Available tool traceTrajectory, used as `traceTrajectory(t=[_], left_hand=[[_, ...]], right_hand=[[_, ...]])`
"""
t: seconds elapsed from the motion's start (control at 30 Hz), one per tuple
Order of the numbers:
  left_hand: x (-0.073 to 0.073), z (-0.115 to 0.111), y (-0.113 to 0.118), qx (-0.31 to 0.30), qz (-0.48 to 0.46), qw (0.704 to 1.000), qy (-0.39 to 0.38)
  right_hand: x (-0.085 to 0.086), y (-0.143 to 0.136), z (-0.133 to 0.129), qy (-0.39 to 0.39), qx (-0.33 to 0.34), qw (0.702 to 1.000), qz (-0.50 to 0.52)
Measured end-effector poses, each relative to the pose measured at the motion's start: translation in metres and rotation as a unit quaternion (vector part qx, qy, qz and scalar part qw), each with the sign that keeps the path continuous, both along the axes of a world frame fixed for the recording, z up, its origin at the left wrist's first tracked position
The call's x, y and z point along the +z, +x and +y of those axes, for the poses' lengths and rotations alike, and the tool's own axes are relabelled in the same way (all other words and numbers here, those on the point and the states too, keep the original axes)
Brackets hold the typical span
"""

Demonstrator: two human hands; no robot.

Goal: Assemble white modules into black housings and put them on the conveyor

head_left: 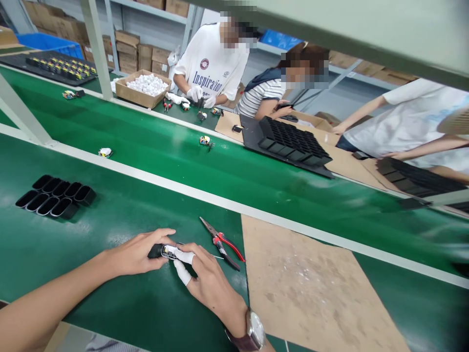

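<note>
My left hand [141, 252] is wrapped round a black housing [156, 251] lying on its side just above the green tabletop. A small circuit board assembly [169, 251] with white and yellow parts shows in the open end of the housing. My right hand [205, 274], with white covers on the thumb and index finger, pinches at that open end, touching the assembly. A wristwatch is on my right wrist. Just right of my hands lie long-nose pliers [220, 238] with red and black handles, slightly apart.
Several black housings [54, 195] stand at the left. Brown cardboard [311, 283] lies at the right. Beyond a white rail [146, 177], a green belt [154, 146] carries circuit assemblies [105, 152]. Three people work across it beside black trays [293, 142] and a box of white pieces [142, 93].
</note>
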State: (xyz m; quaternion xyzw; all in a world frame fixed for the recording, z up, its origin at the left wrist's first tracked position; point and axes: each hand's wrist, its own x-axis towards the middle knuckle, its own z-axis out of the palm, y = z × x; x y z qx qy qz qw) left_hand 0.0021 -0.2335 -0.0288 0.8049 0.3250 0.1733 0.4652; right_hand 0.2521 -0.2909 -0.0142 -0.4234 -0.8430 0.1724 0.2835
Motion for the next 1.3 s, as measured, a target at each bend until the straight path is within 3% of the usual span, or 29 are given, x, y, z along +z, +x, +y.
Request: traceTrajectory(t=[0.17, 0.33, 0.47, 0.57, 0.7, 0.93, 1.1, 1.2, 1.3], left_hand=[[0.004, -0.002, -0.001, 0.013, 0.025, 1.0, 0.002], [0.005, -0.006, -0.004, 0.02, 0.023, 0.999, 0.03], [0.002, -0.006, -0.006, 0.025, 0.008, 0.997, 0.077], [0.001, -0.005, -0.005, 0.024, 0.024, 0.996, 0.08], [-0.001, -0.005, -0.004, 0.032, 0.022, 0.995, 0.09], [-0.004, -0.005, -0.004, 0.033, -0.004, 0.992, 0.125], [-0.003, 0.0, -0.001, 0.058, -0.091, 0.976, 0.188], [-0.004, 0.002, 0.001, 0.073, -0.108, 0.965, 0.226], [-0.004, -0.001, 0.001, 0.089, -0.071, 0.968, 0.224]], right_hand=[[0.002, 0.019, 0.0, -0.019, -0.033, 0.999, 0.024], [-0.015, 0.033, -0.007, 0.066, -0.094, 0.985, -0.131], [-0.023, 0.029, -0.007, 0.101, -0.115, 0.975, -0.158], [-0.013, 0.021, -0.006, 0.101, -0.111, 0.979, -0.14], [0.007, 0.006, -0.012, 0.079, -0.057, 0.992, -0.082], [0.017, -0.002, -0.013, 0.083, -0.052, 0.983, -0.152], [-0.002, 0.016, -0.01, 0.119, -0.147, 0.965, -0.181], [-0.019, 0.021, -0.011, 0.148, -0.147, 0.954, -0.215], [-0.022, 0.017, -0.013, 0.154, -0.145, 0.961, -0.177]])
